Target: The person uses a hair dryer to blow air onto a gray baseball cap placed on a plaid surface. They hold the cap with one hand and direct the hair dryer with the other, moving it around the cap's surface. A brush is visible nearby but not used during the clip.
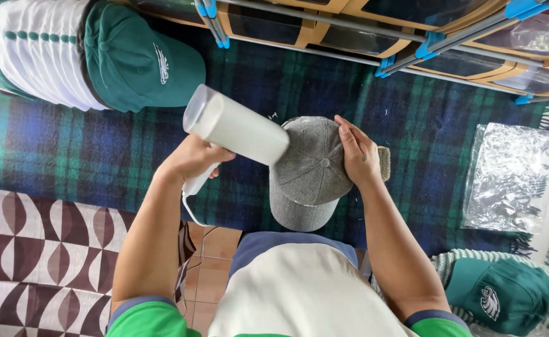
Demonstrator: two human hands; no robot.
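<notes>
Left hand (190,159) was closed around a white handheld steamer (234,128) aimed at a grey cap (309,178), which was steadied by the flat, open right hand (359,153).

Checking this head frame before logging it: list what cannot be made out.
- Head view: steamer nozzle, hidden behind its own body.
- Gray cap far side, covered by the right hand.
- Steamer handle, wrapped by the left hand.
- Plastic bags, contents unreadable through glare.

A blue-green plaid blanket (100,156) covers the work surface beside terracotta floor tiles (215,274).
</notes>
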